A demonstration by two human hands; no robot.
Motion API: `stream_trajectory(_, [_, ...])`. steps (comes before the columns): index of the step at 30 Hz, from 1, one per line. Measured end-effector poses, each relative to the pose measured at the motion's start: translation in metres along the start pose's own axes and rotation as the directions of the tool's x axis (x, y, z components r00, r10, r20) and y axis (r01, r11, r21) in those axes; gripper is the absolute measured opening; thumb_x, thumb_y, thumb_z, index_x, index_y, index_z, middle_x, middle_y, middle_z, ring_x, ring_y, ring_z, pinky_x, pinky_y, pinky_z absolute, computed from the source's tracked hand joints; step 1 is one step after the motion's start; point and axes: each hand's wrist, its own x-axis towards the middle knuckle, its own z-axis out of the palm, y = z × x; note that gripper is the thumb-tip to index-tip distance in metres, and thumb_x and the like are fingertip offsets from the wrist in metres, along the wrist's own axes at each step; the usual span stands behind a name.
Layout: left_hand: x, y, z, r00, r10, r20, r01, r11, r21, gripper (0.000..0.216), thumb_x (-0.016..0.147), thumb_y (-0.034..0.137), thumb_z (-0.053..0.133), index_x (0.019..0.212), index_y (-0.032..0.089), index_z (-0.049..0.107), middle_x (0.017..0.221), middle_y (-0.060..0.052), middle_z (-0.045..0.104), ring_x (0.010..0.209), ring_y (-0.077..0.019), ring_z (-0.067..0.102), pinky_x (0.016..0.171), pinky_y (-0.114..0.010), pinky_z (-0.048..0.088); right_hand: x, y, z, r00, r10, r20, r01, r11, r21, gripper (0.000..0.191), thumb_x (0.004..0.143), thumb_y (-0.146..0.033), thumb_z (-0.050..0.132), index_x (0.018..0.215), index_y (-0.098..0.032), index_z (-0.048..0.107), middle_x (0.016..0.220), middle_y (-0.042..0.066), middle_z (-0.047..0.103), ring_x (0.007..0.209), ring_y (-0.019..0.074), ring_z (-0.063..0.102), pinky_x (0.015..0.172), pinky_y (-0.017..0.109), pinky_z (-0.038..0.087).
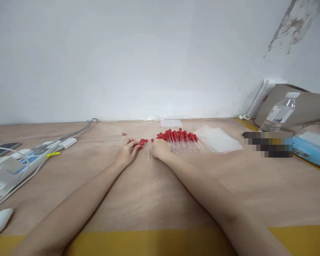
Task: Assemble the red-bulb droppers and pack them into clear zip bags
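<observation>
My left hand (126,152) is at the middle of the table, its thumb and fingers pinched on red rubber bulbs (142,142). From that small group, thin clear dropper tubes (147,149) point toward me. Just to the right, my right hand (161,148) is closed with its back to me, and a red bulb (152,140) shows at its fingers. What its fingertips grip is mostly hidden. Beyond and right of this hand lies a row of droppers (185,138) with red bulbs at the far end and clear tubes toward me.
Clear plastic bags (221,140) lie right of the droppers, and a small bag (170,123) lies by the wall. A power strip (34,156) with cables and a white mouse (0,222) are on the left. A water bottle (280,112) and blue tissue pack (313,149) stand right.
</observation>
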Motion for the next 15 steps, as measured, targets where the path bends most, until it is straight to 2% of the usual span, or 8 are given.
stream_trajectory(4, [-0.001, 0.005, -0.002, 0.998, 0.051, -0.046, -0.052, 0.999, -0.009, 0.014, 0.082, 0.024, 0.046, 0.086, 0.016, 0.057, 0.088, -0.005, 0.053, 0.084, -0.0157, 0.053, 0.077, -0.029, 0.045, -0.021, 0.009, -0.015, 1.0, 0.029, 0.012, -0.029, 0.999, 0.014, 0.019, 0.078, -0.024, 0.051, 0.09, -0.014, 0.06, 0.093, 0.013, 0.063, 0.081, 0.023, 0.059, 0.058, 0.028, 0.04])
stream_trajectory(7, [-0.002, 0.014, -0.002, 0.997, 0.06, -0.049, -0.063, 0.996, -0.064, 0.011, 0.083, 0.023, 0.045, 0.086, 0.017, 0.054, 0.087, -0.004, 0.055, 0.083, -0.0156, 0.054, 0.077, -0.03, 0.045, -0.046, 0.037, -0.025, 0.999, 0.003, 0.039, -0.003, 1.0, 0.014, 0.016, 0.076, -0.027, 0.052, 0.076, -0.014, 0.061, 0.078, 0.01, 0.064, 0.069, 0.0191, 0.058, 0.054, 0.025, 0.037])
stream_trajectory(11, [-0.006, 0.039, 0.003, 0.991, 0.131, -0.025, -0.133, 0.976, -0.17, 0.01, 0.082, 0.022, 0.047, 0.089, 0.017, 0.052, 0.097, -0.006, 0.057, 0.095, -0.0181, 0.053, 0.084, -0.033, 0.043, -0.077, 0.089, -0.035, 0.983, -0.176, 0.05, 0.177, 0.984, -0.002, 0.017, 0.075, -0.022, 0.049, 0.062, -0.015, 0.058, 0.065, 0.006, 0.061, 0.058, 0.0142, 0.053, 0.049, 0.023, 0.03])
stream_trajectory(13, [-0.01, 0.055, 0.007, 0.985, 0.172, 0.02, -0.165, 0.965, -0.206, 0.011, 0.082, 0.022, 0.047, 0.089, 0.017, 0.052, 0.1, -0.008, 0.057, 0.097, -0.0189, 0.053, 0.085, -0.034, 0.042, -0.086, 0.11, -0.039, 0.958, -0.273, 0.091, 0.27, 0.962, 0.037, 0.013, 0.073, -0.023, 0.053, 0.064, -0.016, 0.059, 0.064, 0.004, 0.061, 0.056, 0.0125, 0.051, 0.049, 0.022, 0.029])
stream_trajectory(15, [-0.014, 0.07, 0.01, 0.978, 0.176, 0.111, -0.148, 0.964, -0.221, 0.012, 0.083, 0.023, 0.046, 0.091, 0.017, 0.052, 0.095, -0.007, 0.059, 0.089, -0.0177, 0.055, 0.079, -0.032, 0.044, -0.09, 0.122, -0.04, 0.947, -0.314, 0.069, 0.306, 0.947, 0.097, 0.013, 0.071, -0.03, 0.057, 0.072, -0.017, 0.059, 0.068, 0.003, 0.061, 0.058, 0.0121, 0.05, 0.05, 0.022, 0.03])
